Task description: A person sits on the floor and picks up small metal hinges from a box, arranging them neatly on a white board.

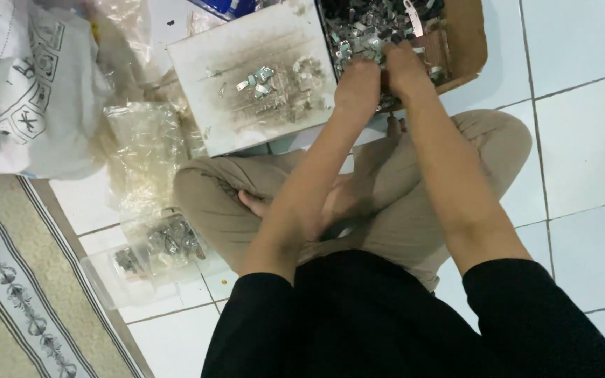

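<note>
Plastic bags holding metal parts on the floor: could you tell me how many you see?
2: one clear bag beside the left knee, another nearer, below it. Others may be hidden.

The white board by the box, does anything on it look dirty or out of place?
Yes. The white rectangular board is smudged with dark grey grime, and a few small shiny metal pieces lie loose on it, outside the brown cardboard box.
</note>
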